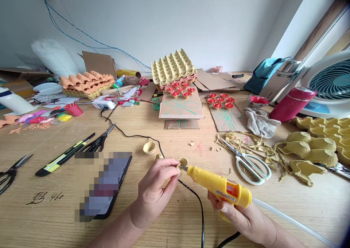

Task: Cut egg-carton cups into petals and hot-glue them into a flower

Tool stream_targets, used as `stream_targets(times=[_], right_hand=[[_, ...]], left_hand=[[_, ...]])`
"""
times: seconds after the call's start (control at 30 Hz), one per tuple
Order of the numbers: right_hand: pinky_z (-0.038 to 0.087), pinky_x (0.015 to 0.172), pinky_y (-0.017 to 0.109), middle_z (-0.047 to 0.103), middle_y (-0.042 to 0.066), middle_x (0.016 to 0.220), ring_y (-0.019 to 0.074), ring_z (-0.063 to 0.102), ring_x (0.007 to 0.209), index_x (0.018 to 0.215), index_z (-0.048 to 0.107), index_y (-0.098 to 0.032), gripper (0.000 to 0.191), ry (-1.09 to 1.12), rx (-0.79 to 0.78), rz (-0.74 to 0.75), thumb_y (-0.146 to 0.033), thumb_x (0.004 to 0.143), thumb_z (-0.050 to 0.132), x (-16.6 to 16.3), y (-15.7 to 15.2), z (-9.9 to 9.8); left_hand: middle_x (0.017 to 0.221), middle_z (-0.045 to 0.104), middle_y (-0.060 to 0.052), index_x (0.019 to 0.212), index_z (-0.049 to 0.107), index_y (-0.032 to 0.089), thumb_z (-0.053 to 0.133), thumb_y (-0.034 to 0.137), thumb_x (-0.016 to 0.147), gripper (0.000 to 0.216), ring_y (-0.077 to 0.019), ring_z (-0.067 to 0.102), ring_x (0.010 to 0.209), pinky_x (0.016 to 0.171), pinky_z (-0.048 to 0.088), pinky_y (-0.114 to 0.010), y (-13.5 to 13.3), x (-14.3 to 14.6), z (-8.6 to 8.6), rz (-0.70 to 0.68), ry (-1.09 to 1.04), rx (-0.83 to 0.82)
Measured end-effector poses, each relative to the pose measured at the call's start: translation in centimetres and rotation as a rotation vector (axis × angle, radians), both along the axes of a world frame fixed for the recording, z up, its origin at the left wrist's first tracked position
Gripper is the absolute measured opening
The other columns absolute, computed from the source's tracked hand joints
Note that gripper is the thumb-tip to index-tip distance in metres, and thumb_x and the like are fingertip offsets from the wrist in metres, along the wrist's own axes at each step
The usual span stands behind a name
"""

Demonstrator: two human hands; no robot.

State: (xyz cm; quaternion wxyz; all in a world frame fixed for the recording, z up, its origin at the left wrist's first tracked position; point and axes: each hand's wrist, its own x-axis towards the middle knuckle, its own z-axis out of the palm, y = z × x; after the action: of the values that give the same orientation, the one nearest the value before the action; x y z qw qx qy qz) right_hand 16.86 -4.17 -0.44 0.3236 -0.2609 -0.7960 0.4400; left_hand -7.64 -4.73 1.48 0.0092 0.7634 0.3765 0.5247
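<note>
My left hand (pixel 157 186) pinches a small curled piece of egg-carton cup (pixel 182 162) between thumb and fingertips. My right hand (pixel 243 217) grips a yellow hot glue gun (pixel 222 187), its nozzle touching that piece. A clear glue stick sticks out of the gun's back toward the lower right. The gun's black cord (pixel 201 219) runs down between my hands. A second small carton cup (pixel 149 147) lies on the wooden table (pixel 175 211) just beyond my left hand.
A phone (pixel 106 184) lies left of my left hand, with black scissors (pixel 100 141) and a utility knife (pixel 64 156) beyond. White-handled scissors (pixel 250 164) and carton scraps (pixel 306 153) lie right. Cardboard panels with red paper flowers (pixel 181 89), egg trays (pixel 172 66), a red bottle (pixel 292 103) and a fan (pixel 330 86) stand farther back.
</note>
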Motion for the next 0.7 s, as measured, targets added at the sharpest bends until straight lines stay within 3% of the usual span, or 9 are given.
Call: stream_targets(times=[0.7], right_hand=[[0.050, 0.056, 0.026, 0.050, 0.002, 0.072, 0.0155, 0.049, 0.063, 0.081, 0.050, -0.022, 0.047, -0.005, -0.014, -0.027, -0.059, 0.103, 0.032, -0.17, 0.02, 0.47]], left_hand=[[0.107, 0.069, -0.009, 0.106, 0.063, 0.018, 0.063, -0.009, 0.084, 0.036, -0.0156, 0.069, 0.098, 0.086, 0.059, -0.027, -0.10, -0.04, -0.15, -0.022, -0.012, -0.024]])
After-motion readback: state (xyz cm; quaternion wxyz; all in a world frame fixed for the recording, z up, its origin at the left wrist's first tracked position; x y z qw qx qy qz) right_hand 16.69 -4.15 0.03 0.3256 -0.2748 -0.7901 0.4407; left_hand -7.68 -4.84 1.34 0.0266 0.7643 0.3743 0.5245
